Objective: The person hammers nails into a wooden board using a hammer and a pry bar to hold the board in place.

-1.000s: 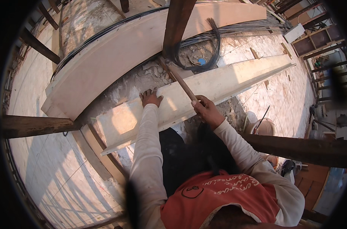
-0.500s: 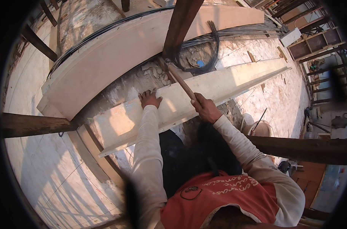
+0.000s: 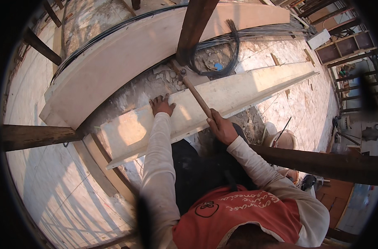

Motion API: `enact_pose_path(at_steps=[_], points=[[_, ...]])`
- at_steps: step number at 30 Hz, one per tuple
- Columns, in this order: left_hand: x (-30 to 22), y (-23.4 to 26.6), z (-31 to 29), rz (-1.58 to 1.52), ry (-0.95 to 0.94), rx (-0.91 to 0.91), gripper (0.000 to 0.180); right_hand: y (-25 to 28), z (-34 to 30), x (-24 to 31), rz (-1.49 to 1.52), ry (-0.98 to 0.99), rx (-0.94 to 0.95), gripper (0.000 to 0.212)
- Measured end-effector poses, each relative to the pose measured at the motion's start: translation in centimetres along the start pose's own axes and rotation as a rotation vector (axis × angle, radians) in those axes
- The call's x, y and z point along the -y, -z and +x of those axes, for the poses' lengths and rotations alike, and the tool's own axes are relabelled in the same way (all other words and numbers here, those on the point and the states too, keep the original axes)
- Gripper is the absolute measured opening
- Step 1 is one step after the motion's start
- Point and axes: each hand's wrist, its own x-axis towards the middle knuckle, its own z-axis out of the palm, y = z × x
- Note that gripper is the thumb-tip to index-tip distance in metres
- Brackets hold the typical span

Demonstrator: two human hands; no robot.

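Observation:
A long pale wooden panel (image 3: 234, 89) with a raised strip along its near edge lies slanting in front of me. My left hand (image 3: 162, 105) rests flat on its far side, fingers spread over the edge. My right hand (image 3: 223, 129) is wrapped round the lower end of a hammer's wooden handle (image 3: 199, 98). The hammer reaches across the panel, its head beyond the far edge, near the foot of a dark wooden post (image 3: 194, 31). I cannot tell whether the head touches anything.
Beyond lies a larger wooden board (image 3: 122, 62), with a coil of dark wire (image 3: 235, 50) beside the post. Broken rubble (image 3: 166, 79) fills the gap between. A bucket (image 3: 285, 140) stands at right. Dark timbers cross at left (image 3: 41, 137) and right (image 3: 317, 164).
My right hand has come slightly nearer and left, still gripping the hammer handle. My left hand stays on the panel.

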Motion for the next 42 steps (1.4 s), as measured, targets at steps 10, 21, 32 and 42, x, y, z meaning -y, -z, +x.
enact_pose_path(at_steps=[10,21,32,42], points=[[0.0,0.4,0.1,0.027,-0.001,0.02,0.069,3.0,2.9,0.5,-0.005,-0.02,0.0,0.041],[0.3,0.2,0.1,0.022,-0.004,-0.005,0.068,1.3,4.8,-1.4,-0.076,-0.047,0.037,0.03],[0.1,0.4,-0.1,0.017,-0.004,0.007,0.068,1.9,3.9,-1.0,-0.121,0.03,0.055,0.034],[-2.8,2.7,1.2,0.052,0.038,0.094,0.066,2.6,2.3,-3.0,-0.166,-0.079,0.138,0.038]])
